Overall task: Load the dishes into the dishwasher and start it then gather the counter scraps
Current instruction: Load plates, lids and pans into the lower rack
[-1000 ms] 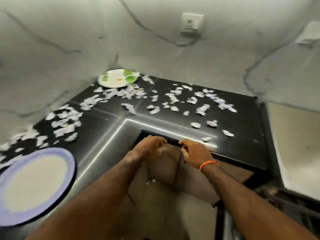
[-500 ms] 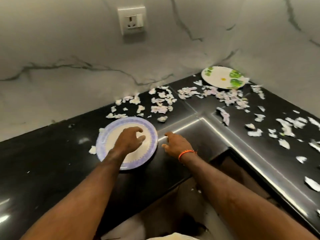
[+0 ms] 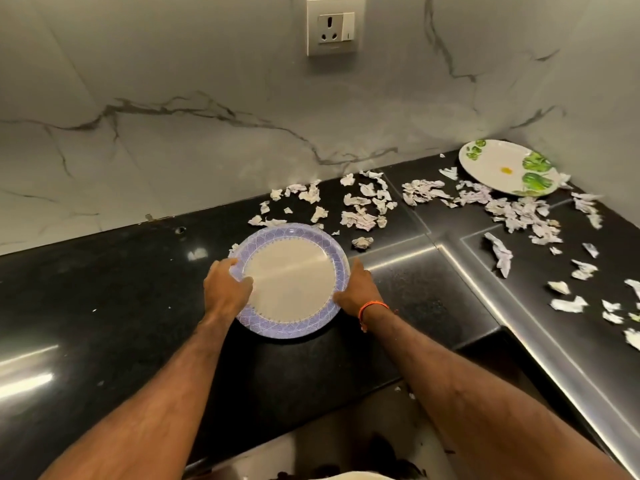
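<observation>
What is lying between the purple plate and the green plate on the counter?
In the head view, torn paper scraps litter the black counter between the purple plate and the green plate.

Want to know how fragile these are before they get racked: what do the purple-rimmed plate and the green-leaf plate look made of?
Purple-rimmed plate: smooth and glossy, with a light streak across its centre; probably melamine or glazed ceramic. Green-leaf plate: same glossy printed look, likely the same kind. Neither can be settled by sight.

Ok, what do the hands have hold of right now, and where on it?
The purple-rimmed plate: the left hand grips its left rim, thumb on top, and the right hand takes the right rim.
</observation>
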Tool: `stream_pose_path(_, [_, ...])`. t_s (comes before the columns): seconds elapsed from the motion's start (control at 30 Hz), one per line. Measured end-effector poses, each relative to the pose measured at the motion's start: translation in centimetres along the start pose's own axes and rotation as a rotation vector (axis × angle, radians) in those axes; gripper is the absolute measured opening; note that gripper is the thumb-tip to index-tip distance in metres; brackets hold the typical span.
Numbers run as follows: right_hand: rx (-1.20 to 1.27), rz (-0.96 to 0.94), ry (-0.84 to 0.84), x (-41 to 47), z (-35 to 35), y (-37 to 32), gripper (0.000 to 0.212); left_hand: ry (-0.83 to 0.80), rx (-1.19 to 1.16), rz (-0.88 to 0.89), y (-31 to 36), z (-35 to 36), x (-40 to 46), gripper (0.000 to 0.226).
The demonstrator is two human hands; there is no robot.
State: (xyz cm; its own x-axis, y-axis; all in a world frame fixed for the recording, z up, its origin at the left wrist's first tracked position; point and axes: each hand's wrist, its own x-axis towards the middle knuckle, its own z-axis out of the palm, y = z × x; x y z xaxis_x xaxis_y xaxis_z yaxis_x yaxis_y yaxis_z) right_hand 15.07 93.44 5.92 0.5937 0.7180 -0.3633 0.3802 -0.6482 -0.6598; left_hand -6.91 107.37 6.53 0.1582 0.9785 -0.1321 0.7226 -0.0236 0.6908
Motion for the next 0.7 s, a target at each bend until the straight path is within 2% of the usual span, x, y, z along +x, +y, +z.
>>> stream_pose_path(0.1, [0.046, -0.062, 0.097, -0.5, -1.2, 1.3, 0.073, 0.009, -0.033, 0.025, 2.1, 0.7, 0.1, 0.071])
stream_pose_path(0.17, [0.064, -0.083, 0.165, -1.1, -2.7, 2.3, 0.066, 0.029, -0.043, 0.065, 4.1, 1.3, 0.1, 0.074])
stream_pose_path(0.23, [0.137, -0.071, 0.261, -2.5, -4.7, 3.0, 0.057, -0.003, -0.078, 0.118, 6.5, 2.0, -0.4, 0.067])
stream_pose_path(0.37, [0.281, 0.005, 0.531, -5.8, -8.9, 5.4, 0.032, -0.109, -0.142, 0.221, 11.0, 4.1, -2.6, 0.039])
stream_pose_path(0.4, [0.306, 0.033, 0.594, -6.9, -9.8, 6.4, 0.030, -0.140, -0.154, 0.262, 12.0, 4.9, -3.4, 0.036])
stream_pose_path(0.47, [0.322, 0.092, 0.692, -9.3, -11.2, 8.7, 0.041, -0.192, -0.195, 0.341, 13.9, 6.5, -5.1, 0.032])
stream_pose_path(0.5, [0.333, 0.121, 0.744, -10.7, -12.0, 10.1, 0.043, -0.232, -0.220, 0.380, 14.9, 7.4, -6.2, 0.030])
stream_pose_path(0.6, [0.388, 0.182, 0.906, -16.1, -13.8, 14.1, 0.023, -0.409, -0.323, 0.465, 17.6, 9.8, -10.2, 0.022])
stream_pose_path(0.7, [0.397, 0.238, 1.052, -21.9, -15.2, 18.0, 0.016, -0.628, -0.388, 0.563, 19.9, 12.1, -14.6, 0.026])
